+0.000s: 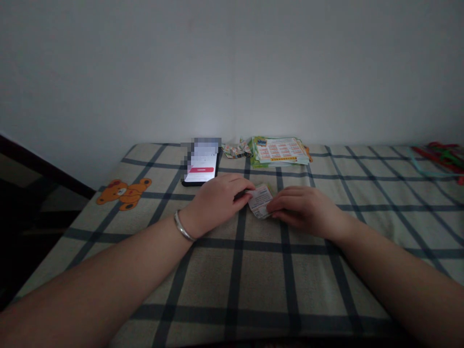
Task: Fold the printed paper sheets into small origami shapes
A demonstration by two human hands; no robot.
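Note:
A small folded paper (261, 199) with printed text lies between my hands, just above the checked cloth. My left hand (224, 197), with a silver bangle at its wrist, pinches the paper's left edge between thumb and fingers. At the paper's right edge, my right hand (308, 210) has its fingers closed on it. Beyond the hands is a stack of printed sheets (281, 150), and to its left a folded patterned paper piece (236, 149).
A phone (202, 166) with a lit screen lies behind my left hand. An orange bear cutout (125, 194) is on the checked tablecloth (203, 285) at the left. Red and green items (444, 157) sit at the far right. A wall (232, 72) stands behind.

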